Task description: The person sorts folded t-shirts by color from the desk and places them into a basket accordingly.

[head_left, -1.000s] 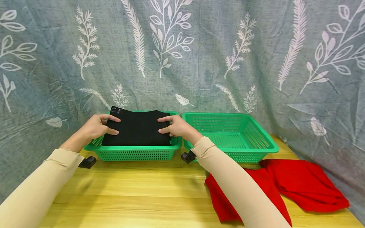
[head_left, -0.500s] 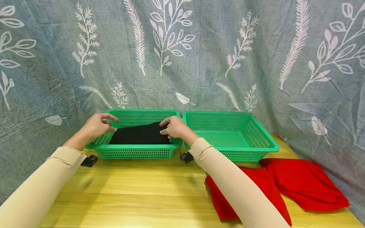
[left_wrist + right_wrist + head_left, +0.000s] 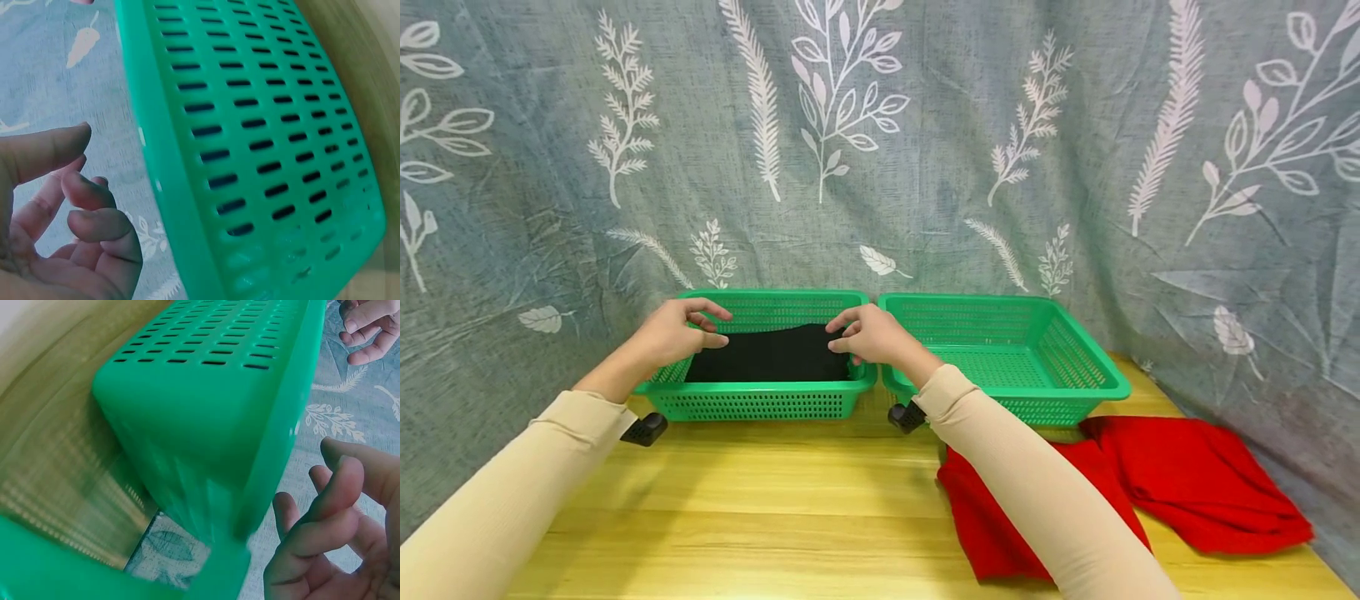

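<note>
"Behind our wood-grained counter (image 3: pixel 737 508) hangs a grey-blue, leaf-printed curtain (image 3: pixel 940 150). What do we have?"
"In our slotted green left basket (image 3: pixel 752 388), a smooth black cloth (image 3: pixel 767 357); our right basket (image 3: pixel 1060 394) shows its gridded floor."
"And our grip?"
"Left hand (image 3: pixel 679 337) and right hand (image 3: pixel 871 335) hang above the black cloth, loosely bent, thumbs and forefingers apart. Red cloths (image 3: pixel 1210 487) lie near right."
</note>
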Demonstrator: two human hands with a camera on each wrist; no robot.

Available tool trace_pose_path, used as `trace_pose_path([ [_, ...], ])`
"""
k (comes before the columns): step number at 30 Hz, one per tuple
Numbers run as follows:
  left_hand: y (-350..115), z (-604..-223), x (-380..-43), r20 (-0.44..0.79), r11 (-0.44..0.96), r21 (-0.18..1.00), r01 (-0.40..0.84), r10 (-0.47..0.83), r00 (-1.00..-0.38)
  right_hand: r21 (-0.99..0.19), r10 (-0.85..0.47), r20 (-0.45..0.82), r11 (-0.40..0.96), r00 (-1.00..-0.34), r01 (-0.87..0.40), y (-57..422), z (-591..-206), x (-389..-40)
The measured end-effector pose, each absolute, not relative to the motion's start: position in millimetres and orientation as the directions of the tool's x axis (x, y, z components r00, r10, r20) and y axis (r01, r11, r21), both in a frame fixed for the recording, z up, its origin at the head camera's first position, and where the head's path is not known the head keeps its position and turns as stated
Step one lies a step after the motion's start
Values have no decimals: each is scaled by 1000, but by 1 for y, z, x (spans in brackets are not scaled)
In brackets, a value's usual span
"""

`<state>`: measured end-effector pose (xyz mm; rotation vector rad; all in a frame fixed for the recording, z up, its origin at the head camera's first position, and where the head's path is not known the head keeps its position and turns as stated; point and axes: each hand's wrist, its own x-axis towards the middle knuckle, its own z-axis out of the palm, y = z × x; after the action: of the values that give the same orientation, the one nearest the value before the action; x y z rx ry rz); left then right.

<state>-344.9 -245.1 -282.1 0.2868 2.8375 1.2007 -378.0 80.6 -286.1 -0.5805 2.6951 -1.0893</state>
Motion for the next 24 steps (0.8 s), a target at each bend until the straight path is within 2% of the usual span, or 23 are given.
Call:
trace_pose_path([
  [11, -223, -279, -335, 52, 684, 701, 200, 231, -971, -711, -405, -20, 649, -914, -272, 108, -285, -369],
  [24, -188, -279, -320, 95, 616, 731, 294, 335, -937, -716, -423, -15, 637, -906, -285, 148, -274, -344],
])
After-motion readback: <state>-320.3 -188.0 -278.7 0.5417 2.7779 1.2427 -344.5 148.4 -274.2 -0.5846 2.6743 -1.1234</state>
